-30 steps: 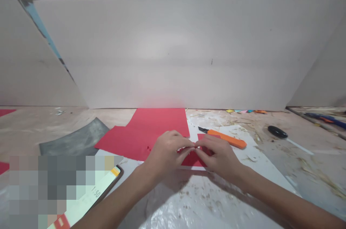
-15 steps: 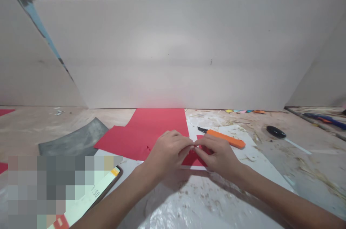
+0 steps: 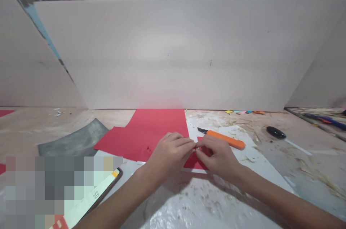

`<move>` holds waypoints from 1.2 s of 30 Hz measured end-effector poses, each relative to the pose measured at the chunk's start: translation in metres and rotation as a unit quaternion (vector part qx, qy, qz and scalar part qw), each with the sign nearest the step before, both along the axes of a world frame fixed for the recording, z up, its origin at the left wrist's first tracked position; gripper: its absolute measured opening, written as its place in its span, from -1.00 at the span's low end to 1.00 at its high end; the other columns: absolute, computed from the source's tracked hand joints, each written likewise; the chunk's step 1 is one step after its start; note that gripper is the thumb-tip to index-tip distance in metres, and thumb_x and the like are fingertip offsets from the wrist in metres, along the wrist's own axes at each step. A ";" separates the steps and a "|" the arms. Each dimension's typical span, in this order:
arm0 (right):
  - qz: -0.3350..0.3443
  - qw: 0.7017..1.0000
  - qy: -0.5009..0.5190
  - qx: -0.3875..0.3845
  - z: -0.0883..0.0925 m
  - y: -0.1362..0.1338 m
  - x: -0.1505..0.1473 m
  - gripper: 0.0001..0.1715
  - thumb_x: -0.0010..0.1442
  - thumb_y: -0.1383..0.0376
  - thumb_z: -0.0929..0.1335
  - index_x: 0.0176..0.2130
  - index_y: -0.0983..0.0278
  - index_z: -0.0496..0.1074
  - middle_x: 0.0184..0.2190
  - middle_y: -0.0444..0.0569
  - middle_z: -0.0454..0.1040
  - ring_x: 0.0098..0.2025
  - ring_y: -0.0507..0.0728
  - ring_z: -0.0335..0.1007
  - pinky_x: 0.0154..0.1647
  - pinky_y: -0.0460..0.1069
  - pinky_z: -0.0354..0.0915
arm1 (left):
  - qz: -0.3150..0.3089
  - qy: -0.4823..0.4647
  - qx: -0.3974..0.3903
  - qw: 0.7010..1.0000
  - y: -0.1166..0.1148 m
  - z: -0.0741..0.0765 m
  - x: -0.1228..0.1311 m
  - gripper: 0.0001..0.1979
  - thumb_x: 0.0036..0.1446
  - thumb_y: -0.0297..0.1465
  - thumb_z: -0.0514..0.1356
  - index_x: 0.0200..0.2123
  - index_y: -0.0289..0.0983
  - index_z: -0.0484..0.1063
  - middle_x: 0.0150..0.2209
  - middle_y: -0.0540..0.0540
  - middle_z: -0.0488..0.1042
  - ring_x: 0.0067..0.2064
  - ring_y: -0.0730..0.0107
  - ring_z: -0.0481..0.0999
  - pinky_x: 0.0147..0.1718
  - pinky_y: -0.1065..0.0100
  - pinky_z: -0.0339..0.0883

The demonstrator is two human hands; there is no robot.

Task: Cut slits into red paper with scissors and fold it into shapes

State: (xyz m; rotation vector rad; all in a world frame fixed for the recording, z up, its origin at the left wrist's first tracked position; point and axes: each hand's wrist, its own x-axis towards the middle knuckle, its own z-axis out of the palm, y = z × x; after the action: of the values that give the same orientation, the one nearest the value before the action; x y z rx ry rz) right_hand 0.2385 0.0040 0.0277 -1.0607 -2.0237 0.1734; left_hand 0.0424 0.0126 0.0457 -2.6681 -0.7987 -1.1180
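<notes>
My left hand [image 3: 171, 153] and my right hand [image 3: 214, 152] meet at the fingertips in the middle of the table. Both are closed in a pinch, thumbs and forefingers pressed together on a bit of red paper that is mostly hidden by the fingers. Below and between them shows a smaller piece of red paper [image 3: 194, 163] with a pale lower edge. Left of my left hand lie large red sheets [image 3: 159, 122], one with a small torn or cut spot. Just beyond my right hand rests an orange utility knife [image 3: 226, 139], its dark blade out and pointing left.
White paper or plastic [image 3: 186, 203] covers the work surface. A dark grey curved sheet [image 3: 74, 139] and a phone [image 3: 94, 196] lie at left. At right are a black oval object [image 3: 276, 132] with a pale strip, and pens [image 3: 325, 119]. A white board [image 3: 175, 52] stands behind.
Both hands have stayed in nearly the same place, with only a slight shift of the pinching fingertips. The view has tilted very slightly.
</notes>
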 end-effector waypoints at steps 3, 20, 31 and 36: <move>-0.003 1.000 0.002 -0.003 -0.001 0.001 0.000 -0.85 0.14 0.41 0.32 -0.44 0.24 0.45 -0.61 -0.19 0.29 -0.56 0.00 0.17 -0.54 -0.09 0.10 | 0.004 0.012 0.007 1.000 0.000 -0.001 0.000 -0.85 0.29 -0.48 0.13 -0.16 -0.24 0.50 -0.23 -0.04 0.63 -0.28 0.35 0.48 -0.28 0.29 0.32; 0.000 1.000 0.018 -0.014 0.005 -0.001 -0.001 -0.85 0.13 0.39 0.32 -0.45 0.25 0.45 -0.61 -0.19 0.32 -0.57 -0.01 0.18 -0.55 -0.09 0.10 | -0.014 -0.007 0.022 1.000 0.004 -0.005 -0.001 -0.84 0.24 -0.56 0.15 -0.25 -0.24 0.50 -0.27 -0.01 0.64 -0.30 0.36 0.47 -0.29 0.30 0.30; -0.002 1.000 0.010 -0.016 0.002 -0.002 -0.002 -0.85 0.12 0.41 0.33 -0.44 0.25 0.48 -0.63 -0.19 0.34 -0.57 -0.01 0.19 -0.55 -0.10 0.09 | -0.026 -0.056 0.018 0.998 0.004 -0.003 -0.001 -0.87 0.24 -0.51 0.17 -0.28 -0.24 0.52 -0.30 0.00 0.64 -0.36 0.41 0.46 -0.33 0.33 0.34; -0.009 1.000 0.014 -0.017 0.000 -0.002 -0.002 -0.86 0.11 0.41 0.33 -0.45 0.25 0.46 -0.61 -0.20 0.31 -0.57 -0.01 0.18 -0.55 -0.10 0.09 | -0.032 -0.071 0.019 0.997 0.004 -0.002 0.000 -0.88 0.23 -0.51 0.19 -0.30 -0.24 0.53 -0.32 0.00 0.64 -0.38 0.41 0.45 -0.34 0.35 0.34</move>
State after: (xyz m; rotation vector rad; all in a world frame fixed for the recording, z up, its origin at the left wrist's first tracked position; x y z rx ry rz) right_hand 0.2364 0.0022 0.0279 -1.0917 -1.9926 0.2127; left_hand 0.0423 0.0168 0.0437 -2.6244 -0.7112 -1.3356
